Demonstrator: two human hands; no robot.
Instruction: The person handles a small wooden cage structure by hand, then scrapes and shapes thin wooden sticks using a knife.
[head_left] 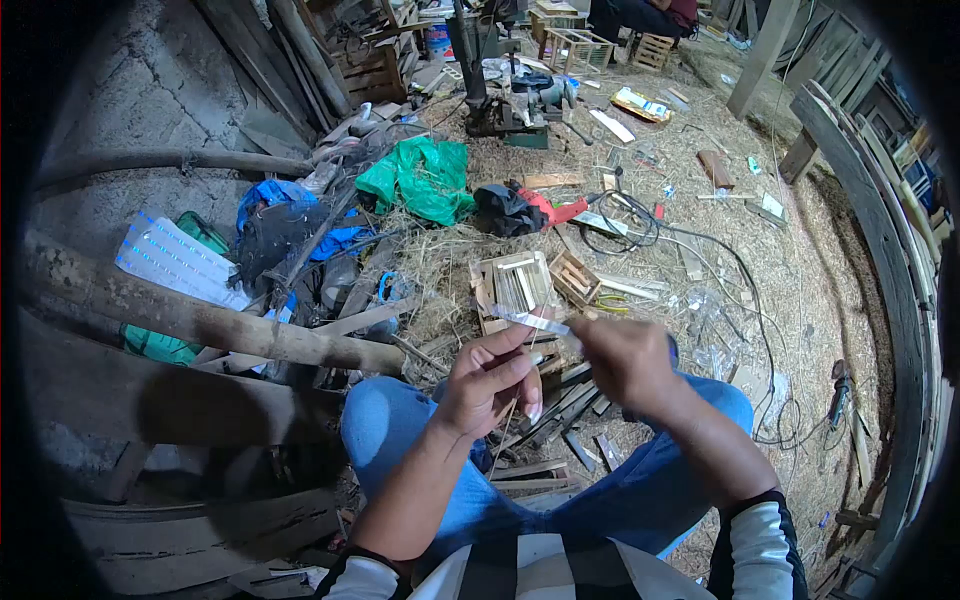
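My right hand (628, 362) is closed in a fist around the handle of a knife. The knife's pale, narrow blade (535, 320) points left and crosses just above the fingertips of my left hand (490, 382). A dark bit of the handle shows past the far side of the fist. My left hand's fingers are curled and pinch a thin sliver of wood (506, 432), which slants down between my knees. Its upper end is hidden by the fingers. Beyond the hands, a small slatted wooden crate (522, 280) lies beside a smaller wooden crate (575, 278).
Loose wood strips (535, 475) lie between my legs. A red power tool (550, 208) with a black cord and a green plastic bag (420, 178) lie ahead. A bamboo pole (200, 310) runs along the left. A second person (660, 15) sits at the far back.
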